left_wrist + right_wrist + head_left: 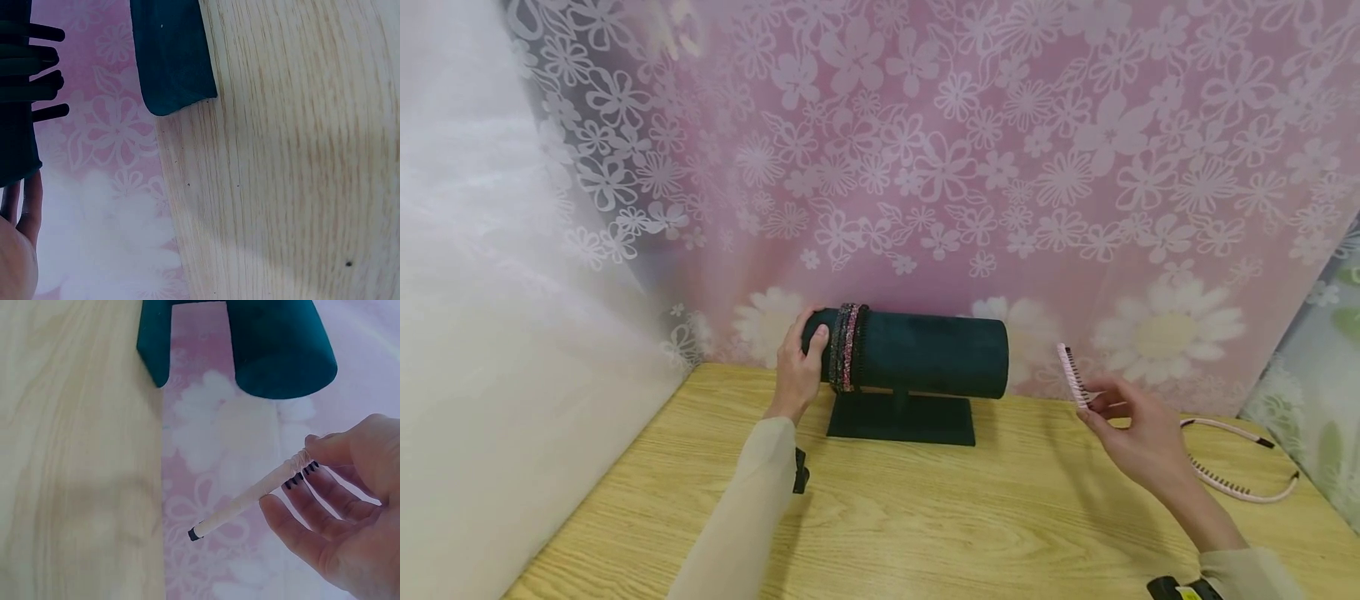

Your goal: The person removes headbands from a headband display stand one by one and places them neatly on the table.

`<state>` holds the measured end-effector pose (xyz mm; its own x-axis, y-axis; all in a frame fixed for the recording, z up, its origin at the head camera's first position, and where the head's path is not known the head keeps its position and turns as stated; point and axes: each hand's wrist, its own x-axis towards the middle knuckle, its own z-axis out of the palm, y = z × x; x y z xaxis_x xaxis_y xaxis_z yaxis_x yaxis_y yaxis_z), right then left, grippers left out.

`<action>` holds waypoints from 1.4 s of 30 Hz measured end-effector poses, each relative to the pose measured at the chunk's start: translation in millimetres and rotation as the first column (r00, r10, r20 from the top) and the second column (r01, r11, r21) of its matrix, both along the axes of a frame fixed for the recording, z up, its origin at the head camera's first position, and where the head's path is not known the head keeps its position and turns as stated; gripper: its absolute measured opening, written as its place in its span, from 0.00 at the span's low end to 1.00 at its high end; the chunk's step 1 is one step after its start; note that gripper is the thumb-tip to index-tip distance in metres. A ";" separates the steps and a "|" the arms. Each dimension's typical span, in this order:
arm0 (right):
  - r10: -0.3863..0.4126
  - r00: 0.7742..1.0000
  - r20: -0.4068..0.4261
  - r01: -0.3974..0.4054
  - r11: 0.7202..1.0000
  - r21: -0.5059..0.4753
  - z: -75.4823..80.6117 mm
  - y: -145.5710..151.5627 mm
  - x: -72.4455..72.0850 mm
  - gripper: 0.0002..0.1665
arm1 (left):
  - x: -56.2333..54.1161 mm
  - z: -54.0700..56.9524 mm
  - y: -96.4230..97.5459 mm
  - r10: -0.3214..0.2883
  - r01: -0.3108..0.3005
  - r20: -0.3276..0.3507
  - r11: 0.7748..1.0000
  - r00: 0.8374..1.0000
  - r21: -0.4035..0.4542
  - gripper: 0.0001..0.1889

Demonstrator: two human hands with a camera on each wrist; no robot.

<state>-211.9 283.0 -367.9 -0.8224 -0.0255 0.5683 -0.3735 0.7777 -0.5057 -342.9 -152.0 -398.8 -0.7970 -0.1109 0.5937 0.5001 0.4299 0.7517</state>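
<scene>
A dark green velvet roll stand (932,354) stands at the back of the table, its cylinder lying level on a flat base. My left hand (797,367) grips the cylinder's left end, thumb at the front. Beside that hand, several glittery headbands (849,346), dark and pink, sit round the cylinder; their tips stick out below it in the left wrist view. To the right of the stand, apart from it, my right hand (1146,437) pinches a pale pink headband (240,503) with black teeth. It is raised above the table, seen nearly edge-on from the head.
Another pale pink toothed headband (1262,500) lies on the wooden table (910,517) at the right, behind the right wrist. A pink flowered curtain (925,167) hangs right behind the stand. White sheeting (497,333) closes off the left side.
</scene>
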 end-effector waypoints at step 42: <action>-0.040 0.960 0.276 -0.032 0.967 0.252 -51.6 35.9 -5.9 0.16 | -0.8 0.3 -0.7 -0.024 0.024 -0.023 1.000 0.999 0.010 0.25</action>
<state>-217.9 318.9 -419.5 -0.9464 -0.1338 0.2940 -0.2434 0.8939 -0.3765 -343.7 -152.7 -398.5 -0.7856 -0.0985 0.6108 0.5273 0.4098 0.7443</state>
